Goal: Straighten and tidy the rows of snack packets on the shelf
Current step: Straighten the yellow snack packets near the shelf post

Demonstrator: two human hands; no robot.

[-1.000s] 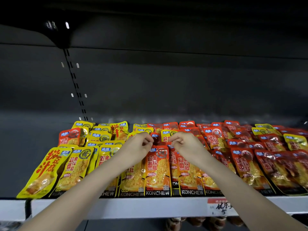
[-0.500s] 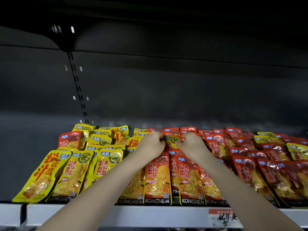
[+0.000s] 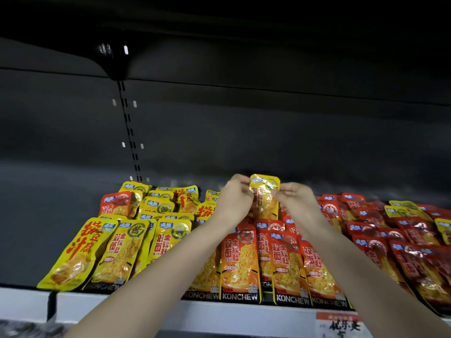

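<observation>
Behind orange packets (image 3: 240,262), left hand (image 3: 235,198), right hand (image 3: 296,203) pinch yellow packet (image 3: 265,190) (sides hidden).

Left hand (image 3: 235,200) and right hand (image 3: 296,203) pinch yellow snack packet (image 3: 264,197) upright above orange packets (image 3: 240,262); yellow packets (image 3: 122,252) left, red packets (image 3: 412,242) right, grey shelf edge (image 3: 219,315).

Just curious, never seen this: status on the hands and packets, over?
Left hand and right hand pinch one yellow packet, held above the orange packets. Nothing blocking.
</observation>
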